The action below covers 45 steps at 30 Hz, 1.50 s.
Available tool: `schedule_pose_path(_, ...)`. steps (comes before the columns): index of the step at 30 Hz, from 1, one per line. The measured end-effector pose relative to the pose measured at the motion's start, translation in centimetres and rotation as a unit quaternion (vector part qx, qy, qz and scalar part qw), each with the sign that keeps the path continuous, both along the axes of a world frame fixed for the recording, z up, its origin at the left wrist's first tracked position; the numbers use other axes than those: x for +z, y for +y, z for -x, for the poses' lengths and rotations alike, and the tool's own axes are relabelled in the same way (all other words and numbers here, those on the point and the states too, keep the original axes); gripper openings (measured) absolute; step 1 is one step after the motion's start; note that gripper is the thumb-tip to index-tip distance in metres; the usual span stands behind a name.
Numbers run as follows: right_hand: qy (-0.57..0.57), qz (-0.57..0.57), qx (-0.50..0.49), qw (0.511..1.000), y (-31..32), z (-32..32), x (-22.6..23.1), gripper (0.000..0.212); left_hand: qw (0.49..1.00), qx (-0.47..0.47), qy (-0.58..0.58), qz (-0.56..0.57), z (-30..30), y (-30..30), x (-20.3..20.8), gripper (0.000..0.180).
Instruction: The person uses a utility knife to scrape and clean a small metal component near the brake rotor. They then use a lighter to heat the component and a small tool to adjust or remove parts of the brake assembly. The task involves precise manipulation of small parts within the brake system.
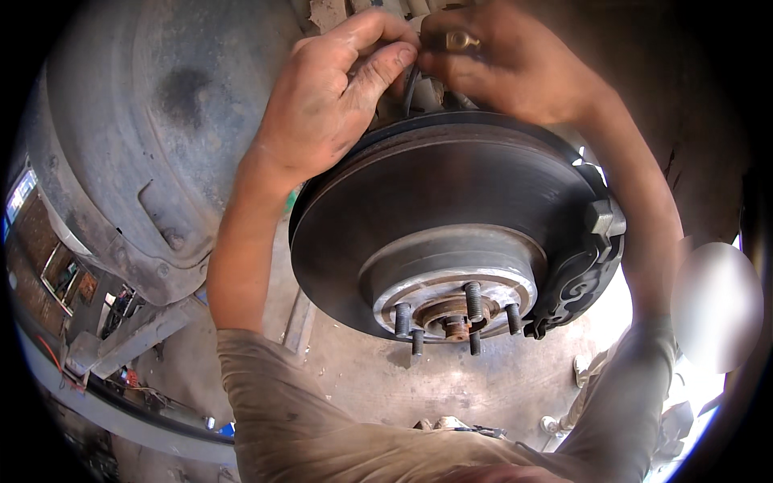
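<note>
Both of my hands meet above the brake disc (451,181), their fingertips close together. My left hand (338,101) is closed, thumb against forefinger, on a thin black hose (411,90) that runs down behind the disc. Curled and blurred, my right hand (523,68) is closed beside it; what its fingertips grip is hidden. A small brass-coloured metal piece (460,40) with a round centre shows at its fingers. Below, the disc surrounds a hub (435,294) with several threaded wheel studs (473,301). The black brake caliper (576,278) sits at the disc's right edge.
A grey inner wheel-arch panel (121,137) fills the left side. Below it, a metal lift arm (133,342) stands near cables and parts. Concrete floor (362,378) spreads beneath the hub. Another person's shoe (551,424) appears at lower right, near a blurred pale oval (717,306).
</note>
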State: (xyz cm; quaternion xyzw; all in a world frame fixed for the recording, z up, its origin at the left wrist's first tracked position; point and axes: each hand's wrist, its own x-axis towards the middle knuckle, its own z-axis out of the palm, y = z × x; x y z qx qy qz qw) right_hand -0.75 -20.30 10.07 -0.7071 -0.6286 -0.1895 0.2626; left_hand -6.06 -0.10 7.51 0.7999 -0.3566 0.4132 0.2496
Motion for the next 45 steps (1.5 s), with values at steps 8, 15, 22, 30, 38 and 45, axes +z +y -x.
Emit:
schedule_pose_path(8,0.228,-0.12,0.135,0.957,0.9,-0.1,-1.7,0.015,0.98,0.077,-0.063,-0.173,0.7,-0.3,2.0,0.027)
schedule_pose_path(15,0.276,-0.165,0.095,0.942,0.5,-0.9,-2.6,0.015,0.977,-0.052,-0.103,-0.179,-0.8,0.5,1.7,0.029)
schedule_pose_path(22,0.43,-0.176,0.199,0.863,1.2,0.0,-2.5,0.021,0.98,-0.169,-0.061,-0.09,-3.0,0.7,1.2,0.016)
schedule_pose_path(30,0.494,-0.182,0.195,0.827,1.1,-0.3,-2.5,0.018,0.959,-0.27,-0.08,-0.026,-5.3,0.3,0.0,0.017)
schedule_pose_path(38,0.514,-0.177,0.208,0.813,1.1,-0.6,-2.5,0.016,0.96,-0.272,-0.061,-0.023,-5.6,0.7,-0.3,0.018)
schedule_pose_path(45,0.544,-0.166,0.228,0.79,1.2,-0.9,-2.5,0.017,0.964,-0.259,-0.046,-0.05,-5.0,0.9,0.0,0.022)
